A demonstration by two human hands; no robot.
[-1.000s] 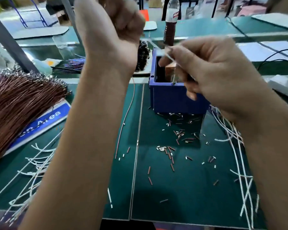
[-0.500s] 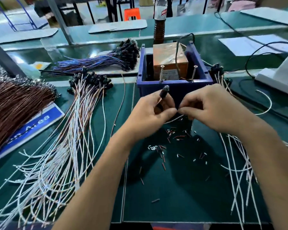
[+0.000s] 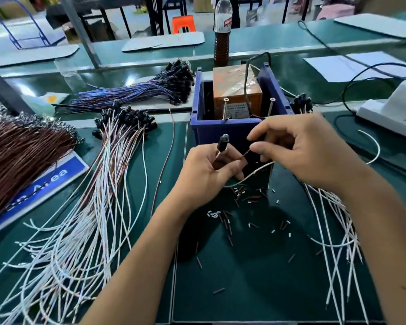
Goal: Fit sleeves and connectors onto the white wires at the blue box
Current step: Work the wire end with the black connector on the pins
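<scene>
Both hands point(image 3: 256, 165) | pinch white wire point(image 3: 253, 173) | before blue box point(image 3: 211, 132)

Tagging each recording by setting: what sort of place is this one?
Most likely an electronics or wire-harness assembly workshop: long green workbenches, big bundles of white wires with black connectors, and cut sleeve pieces scattered before a blue box.

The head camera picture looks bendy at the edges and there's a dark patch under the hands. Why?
Head view: the wide-angle lens bows the bench edges and stretches the forearms; the dark patch on the green mat is shadow cast by the left hand and right hand; glare shines on the far bench; the far background is soft.
</scene>
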